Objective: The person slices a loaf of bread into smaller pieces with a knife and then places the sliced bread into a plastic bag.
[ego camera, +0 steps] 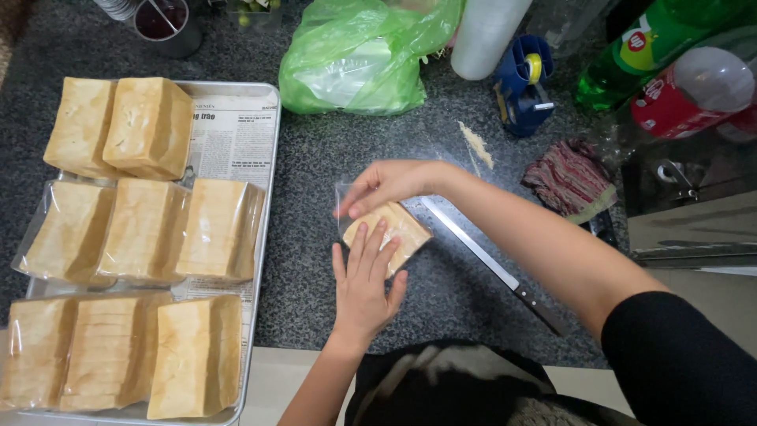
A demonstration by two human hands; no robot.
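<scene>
While the left hand lies flat with fingers spread on the bread, the right hand pinches the far edge of its clear bag at mid-counter. Soft, light and easily crushed, the bread looks best held by the bag's slippery edges. A knife lies right, and a tray of loaves sits left.

At frame centre, a clear plastic bag of sliced bread lies on the table. Clear-wrapped loaves fill the left side. A green plastic bag sits at upper centre. At upper right lie a green bottle with a round red-and-white label and a red-labelled bottle.
</scene>
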